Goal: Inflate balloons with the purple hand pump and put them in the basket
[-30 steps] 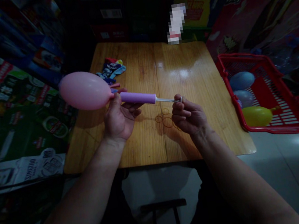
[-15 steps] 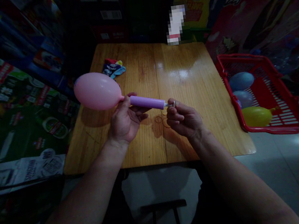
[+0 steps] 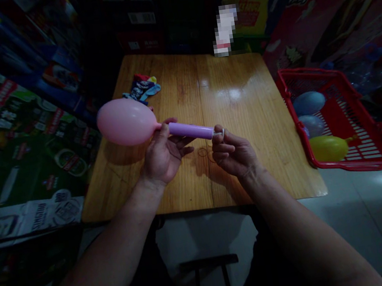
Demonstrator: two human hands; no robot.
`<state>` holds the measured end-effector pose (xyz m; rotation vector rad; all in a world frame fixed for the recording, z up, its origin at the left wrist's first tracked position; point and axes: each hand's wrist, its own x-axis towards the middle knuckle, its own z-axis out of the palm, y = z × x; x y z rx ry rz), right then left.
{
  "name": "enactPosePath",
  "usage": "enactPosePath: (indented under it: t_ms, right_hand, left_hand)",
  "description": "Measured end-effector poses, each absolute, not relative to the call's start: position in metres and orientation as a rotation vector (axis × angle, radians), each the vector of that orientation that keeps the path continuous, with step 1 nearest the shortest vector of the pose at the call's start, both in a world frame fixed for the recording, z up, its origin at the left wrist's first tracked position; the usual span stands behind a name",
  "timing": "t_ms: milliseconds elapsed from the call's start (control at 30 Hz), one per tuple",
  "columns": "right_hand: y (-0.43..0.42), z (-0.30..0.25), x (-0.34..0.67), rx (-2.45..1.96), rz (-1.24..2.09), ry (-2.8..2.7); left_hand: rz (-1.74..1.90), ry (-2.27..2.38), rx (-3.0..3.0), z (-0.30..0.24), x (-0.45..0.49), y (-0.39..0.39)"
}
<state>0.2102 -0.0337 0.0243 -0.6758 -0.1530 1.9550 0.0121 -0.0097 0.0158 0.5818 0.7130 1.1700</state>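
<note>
A pink balloon (image 3: 126, 122), partly inflated, sits on the nozzle of a purple hand pump (image 3: 191, 130) held above a wooden table (image 3: 236, 108). My left hand (image 3: 163, 155) is closed around the pump's front end and the balloon's neck. My right hand (image 3: 234, 152) pinches the pump's plunger handle, which is pushed in against the barrel. A few rubber bands (image 3: 204, 153) lie on the table below the hands.
A pile of uninflated balloons (image 3: 142, 87) lies at the table's far left. A red basket (image 3: 371, 136) at the right holds blue, pale and yellow inflated balloons. Printed boxes stack along the left. A stool (image 3: 208, 263) stands below the table's near edge.
My right hand has pushed the plunger in toward the barrel, so the rod no longer shows. The pump and balloon have shifted right and slightly down.
</note>
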Motion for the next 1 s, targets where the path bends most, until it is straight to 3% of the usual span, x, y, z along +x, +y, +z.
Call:
enactPosePath:
  t_ms: [433,1000]
  right_hand:
    - [-0.023,0.026,0.236,-0.626,1.869,-0.253]
    - [-0.024,0.027,0.231,-0.667,1.932,-0.205]
  left_hand:
    - [1.327,0.774,0.575,0.017,-0.006,0.006]
    - [1.262,0.782,0.595,0.017,-0.001,0.004]
